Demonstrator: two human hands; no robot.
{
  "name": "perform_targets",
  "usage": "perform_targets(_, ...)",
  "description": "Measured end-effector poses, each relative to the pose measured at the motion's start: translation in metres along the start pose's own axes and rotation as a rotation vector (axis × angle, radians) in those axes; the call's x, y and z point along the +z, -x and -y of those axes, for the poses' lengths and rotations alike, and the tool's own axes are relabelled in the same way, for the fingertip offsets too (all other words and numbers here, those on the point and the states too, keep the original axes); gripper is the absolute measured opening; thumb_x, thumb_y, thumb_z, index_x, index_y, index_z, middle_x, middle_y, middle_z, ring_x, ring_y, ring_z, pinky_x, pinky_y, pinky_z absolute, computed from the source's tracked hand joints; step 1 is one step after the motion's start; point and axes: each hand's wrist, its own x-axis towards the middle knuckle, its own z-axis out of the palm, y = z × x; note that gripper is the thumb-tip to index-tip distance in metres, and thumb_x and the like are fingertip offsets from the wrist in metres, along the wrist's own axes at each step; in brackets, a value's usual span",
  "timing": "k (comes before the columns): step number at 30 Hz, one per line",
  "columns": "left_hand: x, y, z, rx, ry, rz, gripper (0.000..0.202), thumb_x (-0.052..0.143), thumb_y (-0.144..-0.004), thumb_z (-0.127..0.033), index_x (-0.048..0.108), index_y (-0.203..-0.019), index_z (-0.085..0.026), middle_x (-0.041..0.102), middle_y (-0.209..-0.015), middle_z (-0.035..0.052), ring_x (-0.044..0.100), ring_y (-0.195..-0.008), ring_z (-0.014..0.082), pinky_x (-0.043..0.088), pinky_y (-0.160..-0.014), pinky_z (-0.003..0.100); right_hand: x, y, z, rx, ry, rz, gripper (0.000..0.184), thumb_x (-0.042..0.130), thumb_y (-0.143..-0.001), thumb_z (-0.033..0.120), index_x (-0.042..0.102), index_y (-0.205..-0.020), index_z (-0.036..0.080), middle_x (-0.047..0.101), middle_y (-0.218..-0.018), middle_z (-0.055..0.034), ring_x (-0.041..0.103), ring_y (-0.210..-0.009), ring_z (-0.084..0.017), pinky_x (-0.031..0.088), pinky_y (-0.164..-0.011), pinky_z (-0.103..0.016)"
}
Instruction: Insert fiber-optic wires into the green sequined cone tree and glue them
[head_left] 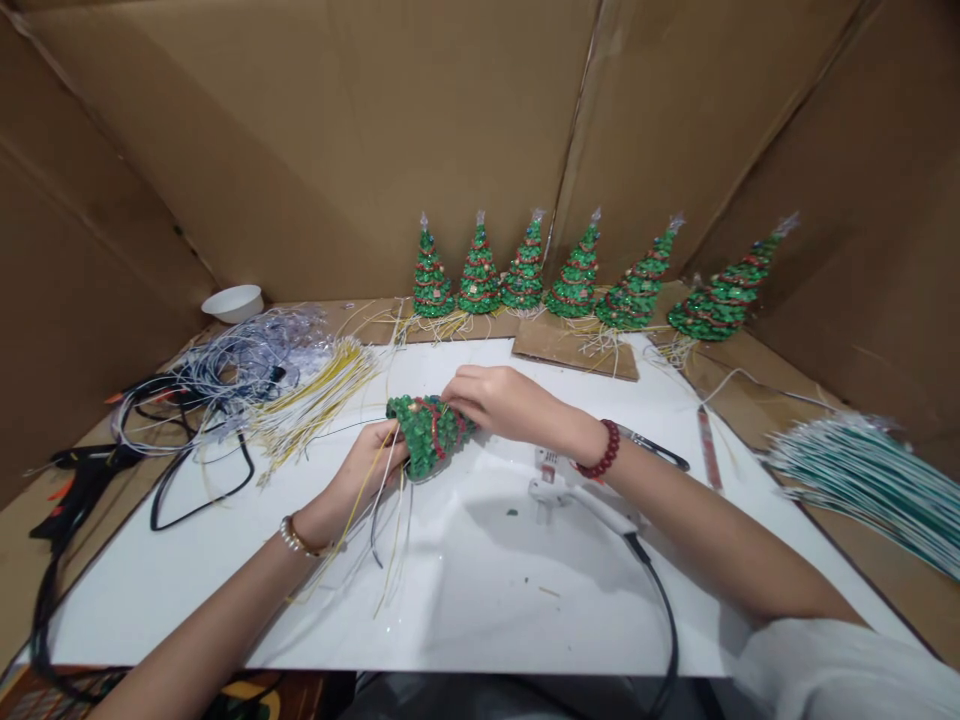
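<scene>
Cradling a small green beaded Christmas-tree cone point(429, 435) between both hands, the person worked just left of centre, above a white board point(465, 610). The left hand point(367, 468) supported the cone from below, while the right hand point(495, 400) lay over its upper side, with the fingers point(469, 385) held together and closed on the beads. The hold looked well judged: the cone sat steady, and the yellow and white wires point(386, 510) at its base hung free rather than being pinched. A white glue gun point(551, 490) lay just beside the right forearm, and its black cord point(664, 630) ran toward the bottom edge. Along the top of the frame stood a row of beaded trees point(577, 275), while a bundle of yellow wires point(315, 395) lay at the upper left. The left fingers were mostly hidden behind the cone; they seemed to be curled around it, though the view was too poor to be sure. The cone's base was also out of sight, and a bundle of green-and-white wires point(870, 490) was cut off by the right edge.
</scene>
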Motion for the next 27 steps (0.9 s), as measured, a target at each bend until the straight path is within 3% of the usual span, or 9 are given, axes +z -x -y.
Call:
perform_targets(3,-0.001,0.000,0.002,-0.006,-0.004,0.007,0.025,0.069,-0.069,-0.026,0.049,-0.057,-0.015,0.038,-0.048,-0.0073,0.026,-0.037,0.0027,0.019,-0.033,0.018,-0.004,0.002,-0.002,-0.053,0.108,0.086,0.019,0.045,-0.092,0.008,0.062,-0.086,0.013,0.057,-0.081,-0.0033,0.048,-0.066,-0.012,0.034,-0.060,-0.025)
perform_targets(6,-0.001,-0.001,0.002,-0.010,-0.010,0.000,0.022,0.069,-0.069,-0.025,0.052,-0.059,-0.015,0.038,-0.047,-0.0075,0.026,-0.037,0.0030,0.019,-0.034,0.018,-0.003,0.003,-0.004,-0.095,0.163,0.082,0.020,0.043,-0.091,0.005,0.061,-0.087,0.012,0.056,-0.081,-0.0034,0.046,-0.064,-0.012,0.033,-0.058,-0.025)
perform_targets(12,0.002,0.001,-0.003,-0.037,0.037,-0.033,0.026,0.071,-0.065,-0.028,0.049,-0.057,-0.015,0.038,-0.045,-0.0075,0.024,-0.036,0.0024,0.016,-0.034,0.018,0.010,0.000,-0.002,-0.081,-0.006,0.006,0.018,0.044,-0.094,0.014,0.060,-0.086,0.013,0.056,-0.081,-0.0037,0.051,-0.071,-0.012,0.038,-0.064,-0.024)
perform_targets(17,0.005,0.001,-0.006,-0.034,0.028,-0.042,0.019,0.071,-0.064,-0.025,0.055,-0.061,-0.015,0.040,-0.046,-0.0072,0.026,-0.036,0.0025,0.018,-0.033,0.018,0.004,0.002,0.003,-0.047,-0.005,0.012,0.017,0.042,-0.092,0.006,0.057,-0.095,0.013,0.057,-0.088,-0.0059,0.052,-0.076,-0.014,0.040,-0.067,-0.026)
perform_targets(21,0.007,0.000,-0.005,-0.029,0.045,-0.054,0.013,0.068,-0.064,-0.022,0.058,-0.067,-0.015,0.044,-0.050,-0.0067,0.026,-0.035,0.0023,0.019,-0.032,0.017,0.002,0.003,0.001,0.023,-0.119,-0.075,0.012,0.044,-0.093,0.012,0.054,-0.100,0.014,0.060,-0.095,-0.0068,0.055,-0.079,-0.014,0.042,-0.070,-0.026)
perform_targets(27,0.010,-0.002,-0.001,-0.003,0.018,-0.086,0.017,0.064,-0.063,-0.020,0.051,-0.054,-0.015,0.042,-0.042,-0.0063,0.030,-0.033,0.0032,0.021,-0.032,0.017,0.016,-0.002,0.004,0.007,-0.198,-0.073,0.014,0.044,-0.093,0.010,0.055,-0.100,0.015,0.062,-0.097,-0.0068,0.058,-0.086,-0.014,0.044,-0.075,-0.026)
